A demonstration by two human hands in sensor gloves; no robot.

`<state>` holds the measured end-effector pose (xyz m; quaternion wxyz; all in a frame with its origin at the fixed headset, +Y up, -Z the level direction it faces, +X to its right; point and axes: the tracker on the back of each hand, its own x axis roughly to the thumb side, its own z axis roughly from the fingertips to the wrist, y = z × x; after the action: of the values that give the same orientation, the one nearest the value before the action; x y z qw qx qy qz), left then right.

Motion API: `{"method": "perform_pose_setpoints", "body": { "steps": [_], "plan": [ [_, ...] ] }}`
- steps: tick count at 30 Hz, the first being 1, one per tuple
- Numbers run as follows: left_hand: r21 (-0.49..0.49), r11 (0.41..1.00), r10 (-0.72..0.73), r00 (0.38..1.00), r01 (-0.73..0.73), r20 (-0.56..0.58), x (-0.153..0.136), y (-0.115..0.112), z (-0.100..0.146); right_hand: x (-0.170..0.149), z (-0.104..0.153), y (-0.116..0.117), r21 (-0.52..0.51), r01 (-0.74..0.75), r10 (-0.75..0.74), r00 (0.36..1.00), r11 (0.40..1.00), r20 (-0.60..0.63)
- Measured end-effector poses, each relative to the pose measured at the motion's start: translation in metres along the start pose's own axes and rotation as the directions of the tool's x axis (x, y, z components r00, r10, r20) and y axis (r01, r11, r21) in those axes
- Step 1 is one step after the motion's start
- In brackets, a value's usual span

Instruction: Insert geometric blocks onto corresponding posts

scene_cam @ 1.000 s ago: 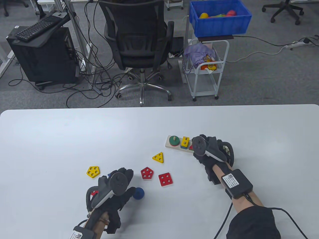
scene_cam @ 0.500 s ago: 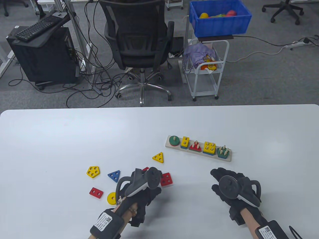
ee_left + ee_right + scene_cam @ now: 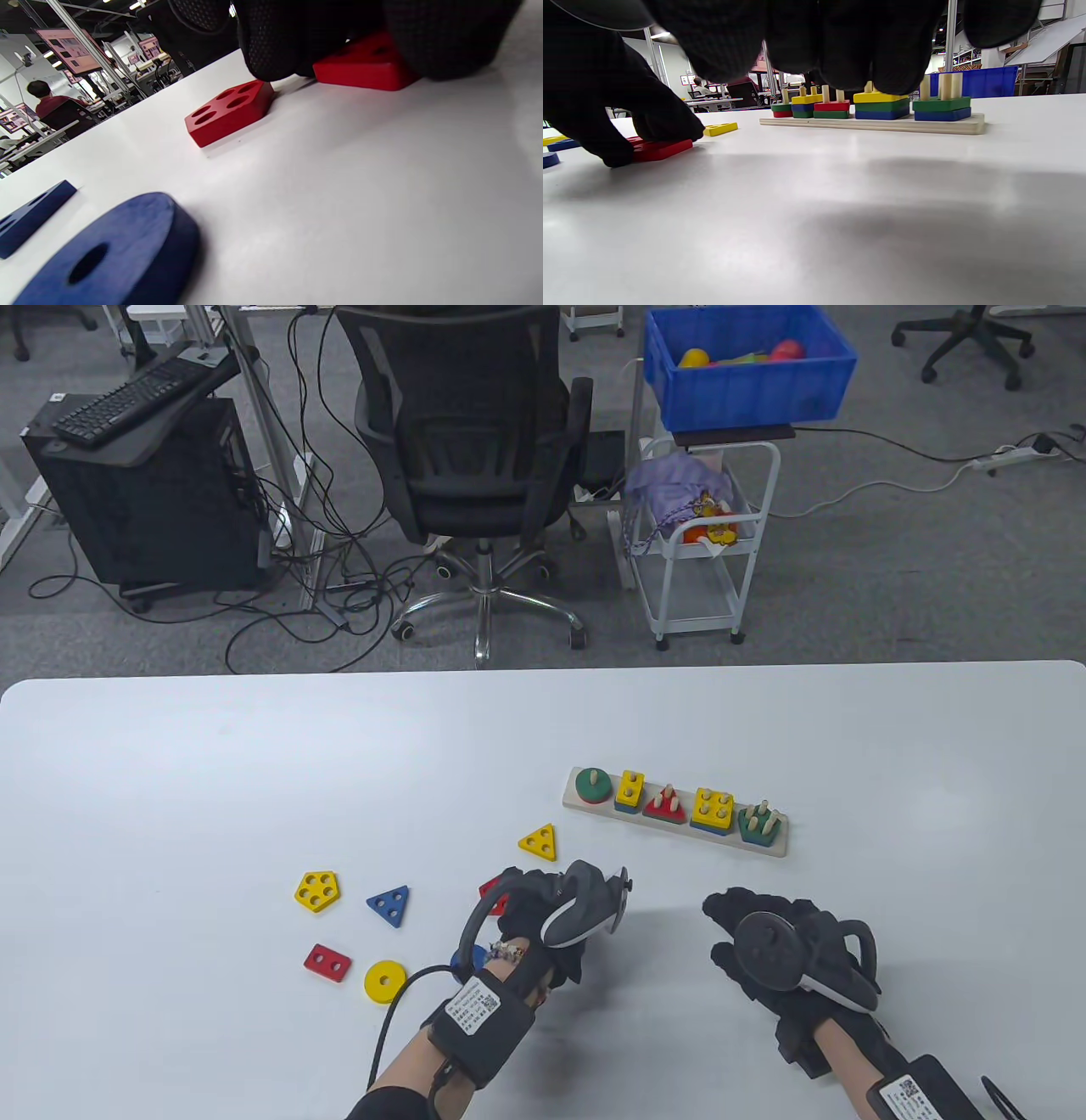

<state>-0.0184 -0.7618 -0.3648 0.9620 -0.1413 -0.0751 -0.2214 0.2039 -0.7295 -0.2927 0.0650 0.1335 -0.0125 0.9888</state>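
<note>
My left hand (image 3: 556, 903) is down on the red square block (image 3: 365, 63), which lies flat on the table; fingers (image 3: 275, 42) curl at both of its sides. From above the hand hides this block. The red pentagon block (image 3: 491, 891) lies just left of it. The wooden post board (image 3: 581, 809) carries a green disc (image 3: 591, 786), yellow rectangle (image 3: 629, 789), red triangle (image 3: 666, 806), yellow square (image 3: 712, 808) and green pentagon (image 3: 758, 823). My right hand (image 3: 738, 920) rests open on the table, in front of the board and holding nothing.
Loose blocks lie left of my left hand: yellow triangle (image 3: 540, 842), yellow pentagon (image 3: 318, 891), blue triangle (image 3: 389, 903), red rectangle (image 3: 327, 961), yellow disc (image 3: 384, 980) and a blue disc (image 3: 469, 959) half under my wrist. An office chair (image 3: 467, 432) stands beyond the table.
My left hand has moved right from the blue disc to the red square block and closed on it. My right hand has drawn back from the board to the near table.
</note>
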Motion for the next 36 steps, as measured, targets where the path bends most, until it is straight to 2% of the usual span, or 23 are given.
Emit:
{"method": "perform_pose_setpoints", "body": {
  "steps": [5, 8, 10, 12, 14, 15, 16, 18, 19, 20, 22, 24, 27, 29, 31, 34, 35, 36],
  "plan": [
    [0.041, 0.994, 0.097, 0.993, -0.100, 0.066, -0.007, 0.004, 0.006, 0.003, 0.001, 0.001, -0.012, 0.001, -0.001, 1.000, 1.000, 0.013],
    [0.040, 0.939, 0.329, 0.927, -0.341, 0.179, -0.012, 0.020, 0.022, 0.009, 0.002, 0.000, -0.048, 0.043, -0.041, 0.998, 0.998, 0.052],
    [-0.054, 0.815, 0.570, 0.783, -0.576, 0.249, -0.013, 0.029, 0.032, 0.015, 0.003, -0.002, -0.070, 0.124, -0.115, 0.986, 0.990, 0.122],
    [-0.194, 0.612, 0.785, 0.560, -0.766, 0.265, -0.014, 0.034, 0.039, 0.021, 0.007, -0.005, -0.117, 0.226, -0.204, 0.964, 0.967, 0.171],
    [-0.310, 0.430, 0.899, 0.369, -0.848, 0.237, -0.014, 0.034, 0.042, 0.025, 0.011, -0.010, -0.176, 0.308, -0.268, 0.938, 0.935, 0.219],
    [-0.352, 0.368, 0.926, 0.307, -0.860, 0.219, -0.013, 0.033, 0.043, 0.027, 0.012, -0.013, -0.195, 0.338, -0.290, 0.927, 0.921, 0.239],
    [-0.410, 0.280, 0.957, 0.217, -0.868, 0.192, -0.012, 0.030, 0.043, 0.029, 0.014, -0.015, -0.211, 0.363, -0.306, 0.916, 0.907, 0.259],
    [-0.488, 0.148, 0.986, 0.091, -0.860, 0.139, -0.010, 0.026, 0.045, 0.031, 0.016, -0.018, -0.239, 0.392, -0.328, 0.906, 0.888, 0.268],
    [-0.524, 0.098, 0.992, 0.044, -0.846, 0.114, -0.009, 0.024, 0.045, 0.031, 0.016, -0.019, -0.255, 0.408, -0.339, 0.900, 0.877, 0.275],
    [-0.543, 0.074, 0.994, 0.019, -0.836, 0.107, -0.008, 0.023, 0.046, 0.032, 0.017, -0.020, -0.273, 0.424, -0.350, 0.894, 0.864, 0.280],
    [-0.566, 0.046, 0.993, -0.023, -0.823, 0.115, -0.007, 0.020, 0.046, 0.033, 0.018, -0.021, -0.304, 0.460, -0.371, 0.876, 0.834, 0.308],
    [-0.590, 0.008, 0.994, -0.058, -0.807, 0.093, -0.007, 0.019, 0.047, 0.033, 0.020, -0.022, -0.321, 0.456, -0.364, 0.879, 0.830, 0.307],
    [-0.616, -0.002, 0.992, -0.081, -0.788, 0.100, -0.007, 0.017, 0.046, 0.034, 0.022, -0.023, -0.338, 0.461, -0.363, 0.877, 0.820, 0.316],
    [-0.609, 0.061, 0.983, -0.059, -0.791, 0.175, -0.009, 0.017, 0.046, 0.036, 0.023, -0.024, -0.342, 0.443, -0.336, 0.883, 0.829, 0.328],
    [-0.559, 0.181, 0.963, 0.029, -0.809, 0.270, -0.014, 0.019, 0.050, 0.037, 0.023, -0.025, -0.355, 0.420, -0.307, 0.891, 0.835, 0.334],
    [-0.389, 0.321, 0.914, 0.174, -0.863, 0.367, -0.033, 0.021, 0.059, 0.030, 0.020, -0.025, -0.346, 0.402, -0.308, 0.904, 0.848, 0.295],
    [-0.303, 0.390, 0.884, 0.262, -0.870, 0.387, -0.045, 0.019, 0.062, 0.024, 0.018, -0.025, -0.342, 0.380, -0.299, 0.916, 0.860, 0.266],
    [-0.248, 0.439, 0.861, 0.324, -0.864, 0.392, -0.054, 0.018, 0.065, 0.020, 0.015, -0.025, -0.339, 0.366, -0.293, 0.923, 0.867, 0.249]
  ]
}}
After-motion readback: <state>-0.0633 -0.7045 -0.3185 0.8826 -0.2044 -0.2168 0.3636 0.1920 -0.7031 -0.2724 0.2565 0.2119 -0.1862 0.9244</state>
